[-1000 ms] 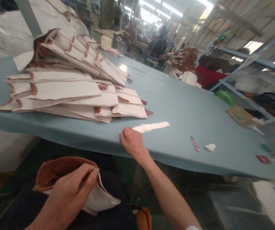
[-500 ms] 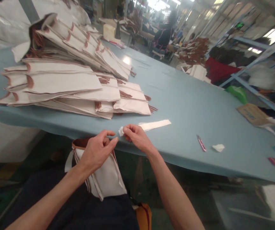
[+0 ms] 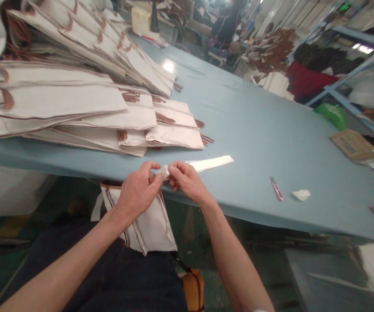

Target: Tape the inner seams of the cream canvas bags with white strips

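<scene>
Left hand [image 3: 139,188] joins right hand [image 3: 188,181] at a small white piece [image 3: 164,173]

The two hands now meet over the near edge of the blue counter [image 3: 245,143], the small white piece between them. Half a second ago only the right hand had it, and the left waited just beside with its fingers apart. Now the right thumb and forefinger pinch its right side, while the left thumb and forefinger touch its left side; whether the left ones grip it or merely touch, I cannot tell.

A second ago the left hand was lower, pinching the rim of the white bag [image 3: 156,227], whose brown inside showed wide. Now the bag stands at the lap, just below the counter's edge, partly hidden by the left hand and forearm. The right hand, then closed at the near end of the white strip [image 3: 211,163], is now just in front of it; the strip lies on the counter, its left end hidden.

The view has shifted, so the pile of bags [image 3: 60,97] is cut off at the left. The pink cutter [image 3: 277,189] and white scrap [image 3: 301,195] lie near each other, well to the right, as before
</scene>
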